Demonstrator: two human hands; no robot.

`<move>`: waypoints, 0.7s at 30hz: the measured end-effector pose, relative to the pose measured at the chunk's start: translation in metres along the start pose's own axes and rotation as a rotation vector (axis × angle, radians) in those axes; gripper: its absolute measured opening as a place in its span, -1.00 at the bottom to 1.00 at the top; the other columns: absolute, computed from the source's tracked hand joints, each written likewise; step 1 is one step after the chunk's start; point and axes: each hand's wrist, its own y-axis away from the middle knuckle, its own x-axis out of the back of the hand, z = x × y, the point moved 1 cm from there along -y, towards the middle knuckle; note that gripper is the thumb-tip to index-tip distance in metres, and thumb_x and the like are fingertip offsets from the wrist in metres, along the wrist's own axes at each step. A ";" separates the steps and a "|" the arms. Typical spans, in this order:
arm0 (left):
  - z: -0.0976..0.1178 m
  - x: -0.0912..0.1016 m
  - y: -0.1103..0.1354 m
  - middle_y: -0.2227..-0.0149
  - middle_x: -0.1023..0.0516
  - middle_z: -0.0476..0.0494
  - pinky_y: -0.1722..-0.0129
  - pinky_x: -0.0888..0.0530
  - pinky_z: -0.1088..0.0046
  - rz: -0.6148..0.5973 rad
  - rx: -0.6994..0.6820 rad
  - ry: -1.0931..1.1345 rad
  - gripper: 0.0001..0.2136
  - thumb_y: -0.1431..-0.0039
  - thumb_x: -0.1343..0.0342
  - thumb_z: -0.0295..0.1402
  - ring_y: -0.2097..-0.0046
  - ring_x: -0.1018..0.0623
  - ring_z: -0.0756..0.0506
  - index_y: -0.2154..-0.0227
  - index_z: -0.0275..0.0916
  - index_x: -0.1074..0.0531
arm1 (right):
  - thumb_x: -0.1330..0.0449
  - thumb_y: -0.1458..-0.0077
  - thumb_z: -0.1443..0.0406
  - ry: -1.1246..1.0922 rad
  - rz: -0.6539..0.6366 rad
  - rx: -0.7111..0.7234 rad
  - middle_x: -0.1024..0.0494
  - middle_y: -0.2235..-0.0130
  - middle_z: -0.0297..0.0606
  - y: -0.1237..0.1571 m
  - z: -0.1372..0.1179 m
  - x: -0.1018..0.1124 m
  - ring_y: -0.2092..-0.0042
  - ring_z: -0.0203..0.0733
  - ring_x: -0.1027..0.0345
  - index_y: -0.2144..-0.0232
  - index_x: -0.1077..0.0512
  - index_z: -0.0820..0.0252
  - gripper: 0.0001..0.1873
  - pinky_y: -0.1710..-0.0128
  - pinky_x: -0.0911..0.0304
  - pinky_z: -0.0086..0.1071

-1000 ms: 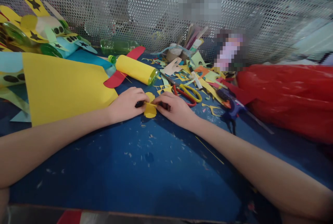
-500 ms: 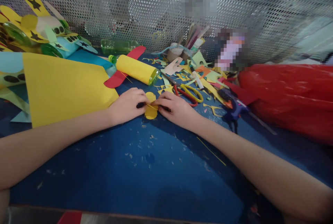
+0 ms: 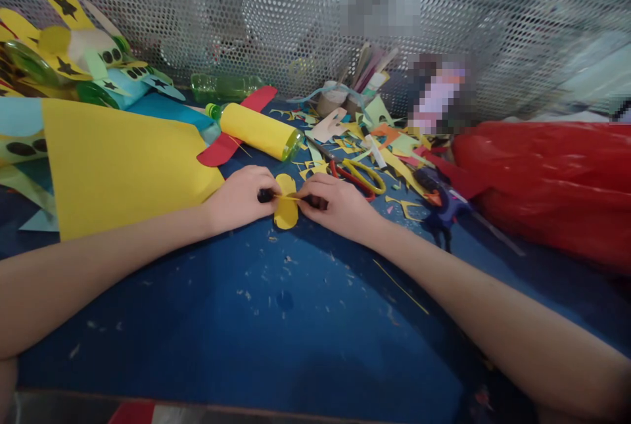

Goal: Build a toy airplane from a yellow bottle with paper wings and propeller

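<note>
A small yellow paper cutout (image 3: 286,216) with rounded ends is held between my hands, creased across its middle. My left hand (image 3: 246,195) pinches the crease from the left, fingertips closed on the paper. From the other side my right hand (image 3: 332,200) pinches the same crease between thumb and fingers. Just beyond them lies a bottle wrapped in yellow paper (image 3: 256,128), resting across a red paper wing (image 3: 219,150). Scissors with red and yellow handles (image 3: 365,175) lie beyond my right hand.
A large yellow sheet (image 3: 123,167) lies left, near paper-and-bottle planes (image 3: 93,49). Paper scraps (image 3: 345,141) are scattered at the back, before pots of brushes (image 3: 330,98). A blue glue gun (image 3: 446,207) and red plastic bag (image 3: 547,181) are right. Perforated metal mesh (image 3: 286,16) stands behind.
The yellow cutout's near half has shifted slightly toward me and shows more plainly. The fingers of my right hand have moved a little along the crease.
</note>
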 end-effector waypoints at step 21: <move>-0.007 0.002 -0.001 0.34 -0.50 -0.04 0.31 -0.46 0.47 0.008 0.179 0.168 -0.92 -0.04 -0.14 -0.42 0.38 -0.47 0.02 0.39 -0.24 -0.52 | -0.23 -0.04 0.21 -0.212 0.033 -0.331 -0.44 0.46 -0.32 -0.002 0.011 -0.002 0.48 -0.32 -0.27 0.47 -0.41 0.20 -0.83 0.49 -0.21 -0.43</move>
